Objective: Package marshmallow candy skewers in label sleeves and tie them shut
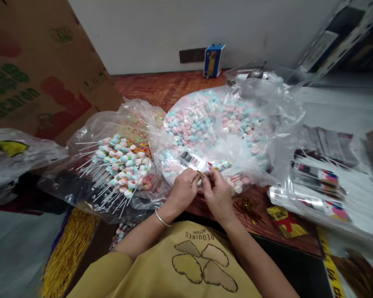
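Observation:
My left hand [184,189] and my right hand [217,193] meet at the table's front edge, fingers pinched together. Between the fingertips shows a small bit of gold twist tie [199,174], like those lying to the right. Just beyond the fingers lies a clear printed wrapper [192,159], its colourful end [220,165] pointing right. Whether the tie goes around this wrapper is hidden by my fingers. Behind it spreads a big clear bag [202,120] of pink, blue and white marshmallows. Loose gold twist ties [248,209] rest beside my right hand.
Marshmallow skewers [121,161] are piled on plastic at left, near a cardboard box [43,74]. Right are printed wrappers [320,178], white sticks [360,198] and a yellow packet [286,221]. A blue box [214,61] stands against the wall. Gold fringe [70,252] hangs lower left.

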Tool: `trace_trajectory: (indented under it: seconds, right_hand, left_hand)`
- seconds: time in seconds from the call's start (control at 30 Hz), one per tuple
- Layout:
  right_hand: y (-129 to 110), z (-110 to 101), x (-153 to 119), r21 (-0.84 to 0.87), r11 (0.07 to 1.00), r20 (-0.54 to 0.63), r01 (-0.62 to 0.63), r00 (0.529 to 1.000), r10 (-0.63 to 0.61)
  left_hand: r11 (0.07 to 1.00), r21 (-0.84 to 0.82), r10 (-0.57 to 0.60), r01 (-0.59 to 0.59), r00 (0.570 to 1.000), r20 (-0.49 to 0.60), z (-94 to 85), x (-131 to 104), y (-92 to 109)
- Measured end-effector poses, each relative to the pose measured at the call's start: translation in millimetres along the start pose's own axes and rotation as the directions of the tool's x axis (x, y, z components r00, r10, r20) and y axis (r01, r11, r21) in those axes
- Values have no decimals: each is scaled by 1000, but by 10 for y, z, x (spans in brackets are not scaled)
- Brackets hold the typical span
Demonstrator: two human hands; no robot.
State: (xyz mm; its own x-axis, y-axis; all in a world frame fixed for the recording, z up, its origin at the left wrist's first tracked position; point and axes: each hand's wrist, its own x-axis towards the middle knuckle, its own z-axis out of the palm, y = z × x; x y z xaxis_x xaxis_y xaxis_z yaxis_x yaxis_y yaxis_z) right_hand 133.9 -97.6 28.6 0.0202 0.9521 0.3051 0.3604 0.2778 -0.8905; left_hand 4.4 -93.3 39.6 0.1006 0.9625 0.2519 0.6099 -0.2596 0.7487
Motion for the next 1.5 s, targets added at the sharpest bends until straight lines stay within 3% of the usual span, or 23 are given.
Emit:
trace_trajectory:
  seconds: [0.13,0.27,0.43,0.53,0.73,0.87,0.97,1.13,1.2,1.27,1.33,1.37,1.43,1.5]
  right_hand:
    - [30,20,-7,-70,997,-44,30,998,-33]
    - [-19,27,-19,-89,996,-20,24,999,-26]
    - [-69,52,-81,-103,994,17,46,999,-45]
    - [-42,36,-126,-36,999,54,-1,999,3]
    - [34,-14,-144,94,990,92,-106,991,97]
    - [5,28,-129,269,947,66,-175,984,163]
    - [-7,91,-82,355,902,84,-246,969,231]
    - [24,172,-25,417,848,115,-328,944,309]
    - [41,190,-27,417,846,108,-332,942,317]
    - [56,201,-35,416,849,101,-326,944,313]
    - [71,206,-42,417,855,98,-310,950,297]
    - [78,205,-44,411,863,96,-295,955,281]
    - [85,190,-42,365,898,88,-246,969,229]
    - [75,157,-30,267,949,40,-165,986,160]
  left_hand:
    - [986,-156,-43,52,997,64,-62,-48,19]
    - [932,-318,-166,175,985,54,-52,-44,16]
    - [815,-489,-326,312,944,59,27,-23,-71]
    - [727,-588,-403,355,914,54,67,-17,-151]
    - [644,-682,-381,346,918,106,69,-10,-217]
    - [692,-639,-368,336,926,88,40,-26,-169]
    - [780,-559,-358,282,933,-29,18,-65,-136]
    - [933,-350,-172,88,961,-217,-26,-137,-109]
    - [951,-308,-109,31,965,-238,-33,-148,-99]
    - [933,-357,-136,40,960,-246,-21,-143,-92]
    - [842,-524,-272,131,940,-203,6,-122,-88]
    - [745,-638,-361,194,922,-140,20,-107,-85]
    - [466,-828,-483,312,874,57,31,-73,-74]
    - [209,-899,-492,385,836,244,11,-41,-52]
